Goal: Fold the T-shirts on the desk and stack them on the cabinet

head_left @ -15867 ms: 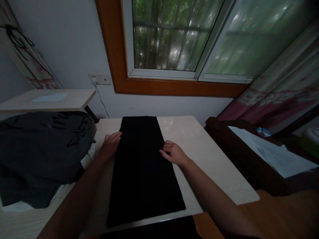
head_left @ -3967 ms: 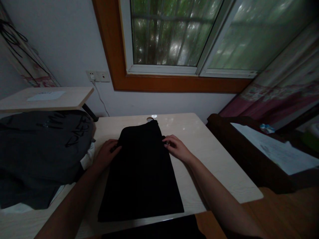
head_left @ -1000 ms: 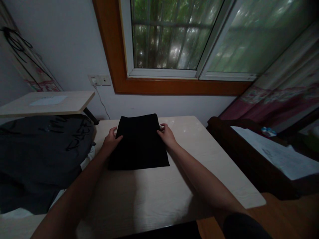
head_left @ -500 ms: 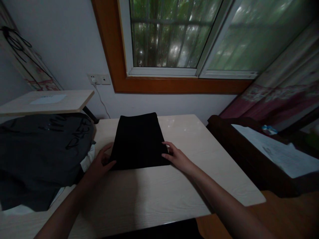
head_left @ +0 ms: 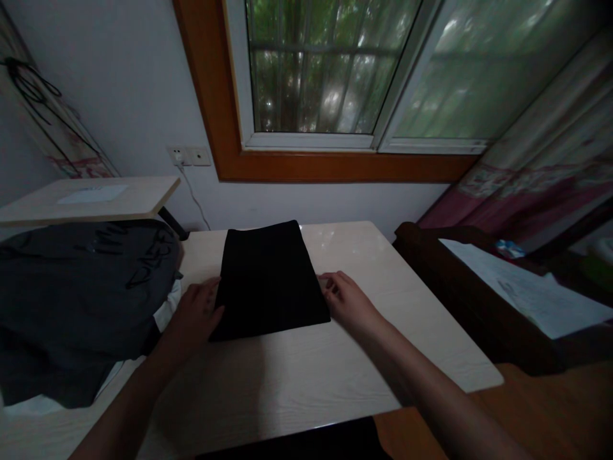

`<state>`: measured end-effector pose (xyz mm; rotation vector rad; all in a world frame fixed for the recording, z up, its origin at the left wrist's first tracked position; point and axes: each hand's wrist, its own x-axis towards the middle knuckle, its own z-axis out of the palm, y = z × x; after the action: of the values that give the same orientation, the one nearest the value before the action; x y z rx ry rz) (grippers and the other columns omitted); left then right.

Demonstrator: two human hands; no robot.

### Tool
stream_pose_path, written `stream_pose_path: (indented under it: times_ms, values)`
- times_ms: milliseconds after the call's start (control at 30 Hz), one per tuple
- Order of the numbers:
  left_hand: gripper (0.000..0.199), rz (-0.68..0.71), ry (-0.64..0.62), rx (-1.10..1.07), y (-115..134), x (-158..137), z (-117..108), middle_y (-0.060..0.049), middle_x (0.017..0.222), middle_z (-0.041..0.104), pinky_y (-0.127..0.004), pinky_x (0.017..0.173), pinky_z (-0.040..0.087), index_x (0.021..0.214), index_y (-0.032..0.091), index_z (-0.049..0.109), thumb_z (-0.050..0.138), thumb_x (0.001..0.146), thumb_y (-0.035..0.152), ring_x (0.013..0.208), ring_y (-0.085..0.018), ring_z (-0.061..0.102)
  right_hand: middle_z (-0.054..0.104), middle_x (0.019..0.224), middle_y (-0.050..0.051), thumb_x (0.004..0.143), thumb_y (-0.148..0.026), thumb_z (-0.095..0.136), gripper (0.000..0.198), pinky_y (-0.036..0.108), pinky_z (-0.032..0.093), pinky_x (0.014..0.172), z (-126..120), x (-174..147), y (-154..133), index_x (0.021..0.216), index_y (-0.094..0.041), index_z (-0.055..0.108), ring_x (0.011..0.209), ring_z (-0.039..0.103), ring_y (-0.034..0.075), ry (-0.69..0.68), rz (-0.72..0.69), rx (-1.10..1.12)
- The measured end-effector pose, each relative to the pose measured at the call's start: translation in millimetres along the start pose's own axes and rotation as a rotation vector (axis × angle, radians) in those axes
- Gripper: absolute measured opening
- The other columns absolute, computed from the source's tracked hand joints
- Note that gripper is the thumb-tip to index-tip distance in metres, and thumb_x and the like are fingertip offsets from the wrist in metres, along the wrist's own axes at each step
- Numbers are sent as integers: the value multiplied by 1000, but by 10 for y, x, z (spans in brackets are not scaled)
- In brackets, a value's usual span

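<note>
A flat black rectangular sheet [head_left: 271, 281], perhaps folded cloth or a pad, lies on the pale wood-grain table, slightly turned. My left hand [head_left: 198, 311] rests at its left edge, thumb at the near left corner and fingers lying along the side, apart from the thumb. At the right edge is my right hand [head_left: 347, 296], fingers loosely bent and fingertips against or just beside the sheet. Its thumb is mostly hidden, and neither hand visibly grips the sheet.
Dark grey clothing with lettering [head_left: 96, 300] is heaped at the left, below a small raised shelf [head_left: 90, 198]. A white cord [head_left: 194, 195] runs down from the wall socket [head_left: 189, 155]. Right of the table [head_left: 306, 383] stands a dark brown piece [head_left: 479, 300] bearing white sheeting [head_left: 522, 287].
The black sheet has turned slightly, its near left corner shifting toward me. My right thumb has come off the top of the sheet, and that hand has moved outward a little.
</note>
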<state>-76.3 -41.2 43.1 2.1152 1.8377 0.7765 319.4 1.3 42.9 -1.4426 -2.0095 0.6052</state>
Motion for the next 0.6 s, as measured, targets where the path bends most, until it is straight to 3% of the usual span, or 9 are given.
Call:
stream_pose_path:
  times_ms: [67, 167, 267, 433, 600]
  values:
    - [55, 140, 53, 127, 159, 125, 44, -12, 126, 60, -52, 105, 48, 144, 22, 52, 56, 90, 32, 119, -30, 57, 64, 114, 11, 95, -21, 52, 34, 41, 49, 100, 80, 130, -146, 126, -21, 64, 109, 61, 24, 53, -85, -100]
    - [48, 294, 17, 209, 418, 350, 212, -12, 146, 53, -51, 117, 39, 143, 21, 54, 47, 95, 26, 138, -30, 47, 61, 132, 13, 97, -20, 47, 41, 43, 45, 111, 328, 365, -433, 136, -19, 60, 125, 56, 25, 58, -199, -192]
    - [48, 283, -6, 287, 559, 581, 457, -13, 153, 50, -54, 121, 30, 143, 18, 55, 43, 97, 24, 147, -32, 37, 49, 152, 16, 100, -23, 45, 47, 46, 36, 120, 664, 576, -654, 145, -14, 54, 143, 43, 29, 29, -263, -274]
    - [50, 177, -23, 335, 391, 814, 732, -13, 156, 48, -57, 121, 28, 146, 19, 53, 43, 99, 31, 148, -33, 38, 40, 160, 18, 102, -37, 48, 54, 51, 24, 124, 1038, 734, -606, 148, -10, 50, 151, 30, 32, -24, -243, -354]
    - [53, 134, -15, 319, 120, 841, 721, -14, 160, 41, -58, 121, 27, 148, 17, 50, 41, 101, 39, 151, -32, 31, 40, 160, 15, 102, -49, 46, 59, 54, 25, 123, 960, 721, -311, 151, -15, 48, 151, 31, 31, 31, -194, -367]
